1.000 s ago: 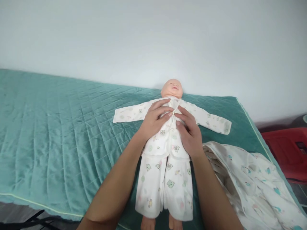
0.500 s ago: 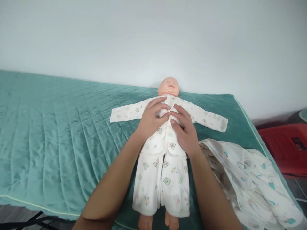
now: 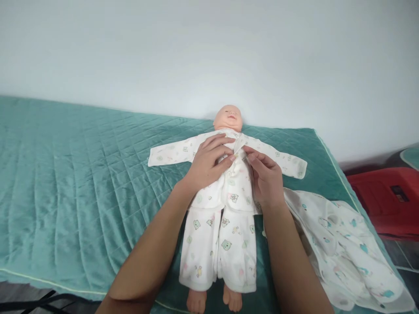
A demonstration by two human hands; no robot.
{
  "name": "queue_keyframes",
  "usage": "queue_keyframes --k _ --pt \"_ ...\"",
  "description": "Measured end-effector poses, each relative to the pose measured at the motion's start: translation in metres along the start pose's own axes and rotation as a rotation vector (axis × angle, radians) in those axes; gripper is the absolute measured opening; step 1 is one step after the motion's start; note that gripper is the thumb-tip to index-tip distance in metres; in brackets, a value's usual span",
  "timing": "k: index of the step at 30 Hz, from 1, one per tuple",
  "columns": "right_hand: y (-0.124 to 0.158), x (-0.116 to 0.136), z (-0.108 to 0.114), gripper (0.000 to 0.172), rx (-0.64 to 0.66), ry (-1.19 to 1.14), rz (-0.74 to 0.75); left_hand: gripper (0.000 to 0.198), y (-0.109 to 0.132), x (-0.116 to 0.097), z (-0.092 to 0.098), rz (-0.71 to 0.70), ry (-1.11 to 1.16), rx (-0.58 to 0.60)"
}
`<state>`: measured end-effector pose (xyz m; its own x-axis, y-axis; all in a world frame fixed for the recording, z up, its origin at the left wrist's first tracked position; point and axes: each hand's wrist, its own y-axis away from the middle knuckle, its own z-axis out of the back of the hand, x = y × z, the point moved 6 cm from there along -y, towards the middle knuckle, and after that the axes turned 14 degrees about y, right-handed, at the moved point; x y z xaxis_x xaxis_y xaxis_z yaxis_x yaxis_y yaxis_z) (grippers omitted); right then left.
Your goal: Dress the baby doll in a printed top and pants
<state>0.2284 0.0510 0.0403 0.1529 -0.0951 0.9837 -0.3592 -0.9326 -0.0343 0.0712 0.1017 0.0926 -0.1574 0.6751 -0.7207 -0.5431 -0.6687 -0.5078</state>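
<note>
A baby doll point(image 3: 228, 118) lies on its back in a white printed baby shirt point(image 3: 209, 198) and matching baby trousers point(image 3: 199, 248). My left hand point(image 3: 209, 163) rests on the chest. Its outer fingers stretch across the cloth, while thumb and forefinger come together on the shirt's front edge. On the other side of the front opening, my right hand point(image 3: 266, 174) pinches the shirt's edge between thumb and forefinger, slightly raised. The exact bit of cloth in each pinch is partly hidden. Both sleeves spread outward, and the doll's bare feet show below the trousers.
Under the doll is a green quilted cover point(image 3: 81, 196), reaching a pale wall point(image 3: 196, 52). A crumpled white printed baby garment or cloth point(image 3: 347, 248) lies to the right. Beyond the right edge stands a red plastic object point(image 3: 382, 200). Black straps or bars point(image 3: 49, 303) show at the lower left.
My right hand has shifted right and turned, its spread fingers now closed in a pinch on the shirt's edge. My left hand stays nearly in place on the chest.
</note>
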Motion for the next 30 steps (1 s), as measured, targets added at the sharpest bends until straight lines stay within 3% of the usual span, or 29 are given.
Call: queue_keyframes --k 7,10,18,30 --pt "0.002 0.003 -0.006 0.012 0.061 0.078 0.06 0.024 0.021 0.004 0.003 0.035 0.08 -0.072" --pt "0.004 0.007 -0.007 0.008 0.074 0.185 0.124 0.018 0.028 0.004 0.004 0.015 0.118 -0.07" --pt "0.008 0.014 -0.011 0.004 0.166 0.413 0.205 0.01 0.028 0.006 0.009 0.046 0.229 0.011" --pt "0.012 0.025 -0.015 0.004 0.34 0.488 0.291 0.013 0.029 0.009 0.01 0.074 0.258 0.051"
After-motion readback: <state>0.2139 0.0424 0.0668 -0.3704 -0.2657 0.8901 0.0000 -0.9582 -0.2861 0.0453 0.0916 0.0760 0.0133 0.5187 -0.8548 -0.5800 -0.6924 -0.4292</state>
